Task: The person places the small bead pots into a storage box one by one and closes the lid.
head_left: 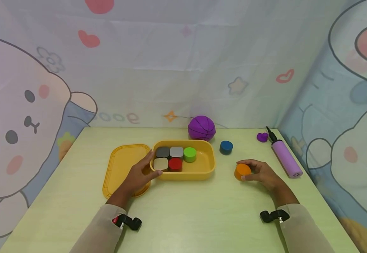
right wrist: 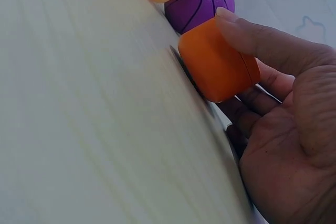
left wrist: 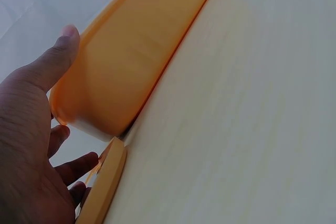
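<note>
A yellow plastic bin (head_left: 183,176) stands at the middle of the table. Inside, toward its left, sit small lidded containers: a dark grey one (head_left: 162,152), a light grey one (head_left: 176,151), a green one (head_left: 190,154), a beige one (head_left: 160,164) and a red one (head_left: 175,164). My left hand (head_left: 140,174) spreads across the bin's left end, its thumb against the front rim. To the right of the bin, my right hand (head_left: 264,174) pinches an orange container (right wrist: 218,61) between thumb and fingers, at or just above the tabletop.
A yellow lid (head_left: 120,165) lies left of the bin, partly under my left hand. Behind the bin is a purple basketball (head_left: 201,128). A blue container (head_left: 226,147) stands right of the bin. Farther right lie a purple heart-shaped piece (head_left: 262,137) and a lilac hand pump (head_left: 286,158).
</note>
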